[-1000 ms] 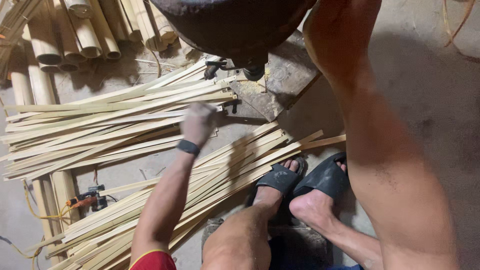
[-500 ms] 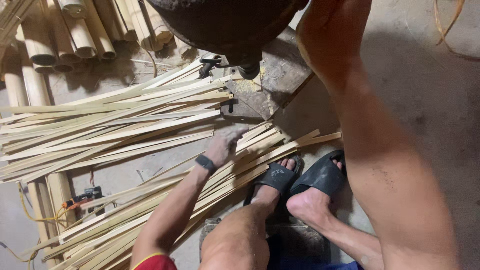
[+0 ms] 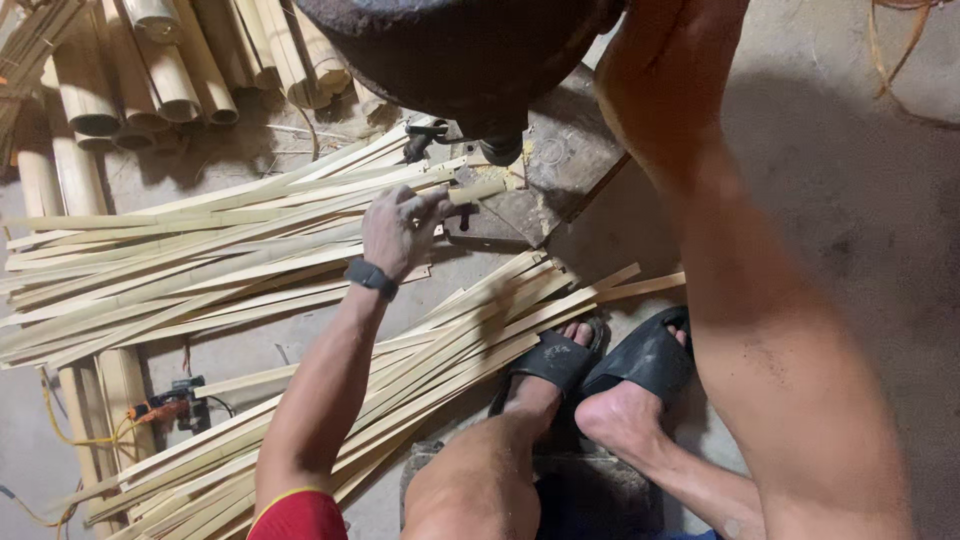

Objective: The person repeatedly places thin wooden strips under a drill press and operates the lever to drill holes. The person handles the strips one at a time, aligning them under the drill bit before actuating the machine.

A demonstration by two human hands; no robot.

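Left hand (image 3: 400, 230) curled shut on the end of a bamboo strip (image 3: 472, 191) atop the upper pile (image 3: 180, 262), seemingly singling it out, with a firm pinch needed to lift it clear; right hand hidden beyond the dark machine (image 3: 460, 50).

Grey concrete floor (image 3: 860, 200) carries everything here. Far left, a spread of long pale bamboo strips (image 3: 180, 270) lies flat; a second bundle of strips (image 3: 400, 390) runs diagonally near the sandalled feet (image 3: 600, 370). Round bamboo poles (image 3: 150, 70) rest at the far left corner.
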